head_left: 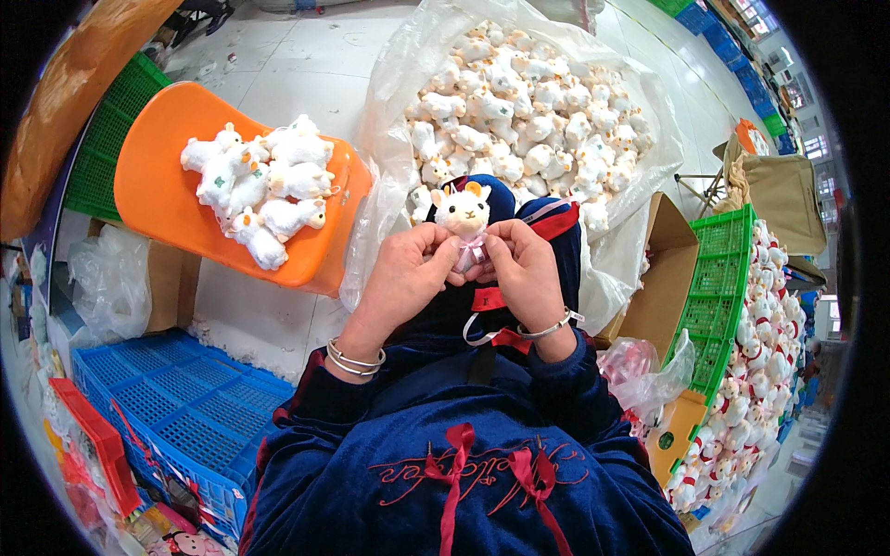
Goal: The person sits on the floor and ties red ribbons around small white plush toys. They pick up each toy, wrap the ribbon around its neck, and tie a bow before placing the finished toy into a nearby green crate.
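Note:
Between my two hands, above my lap, is a small white plush toy (pixel 462 215) with a tan muzzle, an orange tuft and a pink ribbon bow (pixel 472 248) at its neck. My left hand (pixel 414 266) pinches the toy's left side beside the bow. My right hand (pixel 526 264) grips it from the other side, thumb close to the bow. The toy faces me, upright; its lower body is hidden by my fingers. Red ribbon (pixel 512 339) with a white strip lies across my lap below the hands.
An orange chair (pixel 148 176) at left carries several white plush toys (pixel 243 185). Ahead, a large clear plastic bag (pixel 394 102) holds a heap of similar toys. A blue crate (pixel 185 389) stands lower left. On the right are a cardboard box (pixel 663 269) and a green crate (pixel 718 296) beside more toys.

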The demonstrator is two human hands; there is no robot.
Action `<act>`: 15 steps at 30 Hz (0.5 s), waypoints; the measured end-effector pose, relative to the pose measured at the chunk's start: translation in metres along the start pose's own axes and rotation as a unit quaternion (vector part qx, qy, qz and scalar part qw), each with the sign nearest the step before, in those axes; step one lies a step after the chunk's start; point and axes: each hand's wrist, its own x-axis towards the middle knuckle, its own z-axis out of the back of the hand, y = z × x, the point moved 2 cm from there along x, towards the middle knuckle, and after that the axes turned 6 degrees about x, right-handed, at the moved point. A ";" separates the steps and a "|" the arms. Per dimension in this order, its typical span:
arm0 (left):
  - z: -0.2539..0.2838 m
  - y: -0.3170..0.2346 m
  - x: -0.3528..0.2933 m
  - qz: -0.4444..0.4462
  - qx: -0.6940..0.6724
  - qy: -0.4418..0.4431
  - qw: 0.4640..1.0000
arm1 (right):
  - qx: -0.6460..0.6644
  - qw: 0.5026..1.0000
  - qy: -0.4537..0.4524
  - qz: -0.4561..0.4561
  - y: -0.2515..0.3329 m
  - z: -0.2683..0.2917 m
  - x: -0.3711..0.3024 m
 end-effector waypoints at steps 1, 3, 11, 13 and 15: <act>-0.001 -0.001 0.001 -0.001 -0.006 0.000 1.000 | 0.004 1.000 0.009 0.001 0.000 -0.001 0.000; -0.002 -0.003 0.001 -0.008 -0.006 -0.003 1.000 | 0.012 1.000 0.027 0.003 0.001 -0.002 -0.001; -0.001 0.002 0.004 -0.015 0.023 -0.024 0.999 | -0.008 0.998 0.054 -0.013 0.008 -0.001 0.002; -0.001 0.000 0.004 -0.010 0.024 -0.025 0.999 | -0.015 0.998 0.064 -0.006 0.009 0.001 0.004; -0.001 0.000 0.004 -0.008 0.022 -0.024 0.999 | -0.017 0.997 0.075 0.002 0.009 0.002 0.005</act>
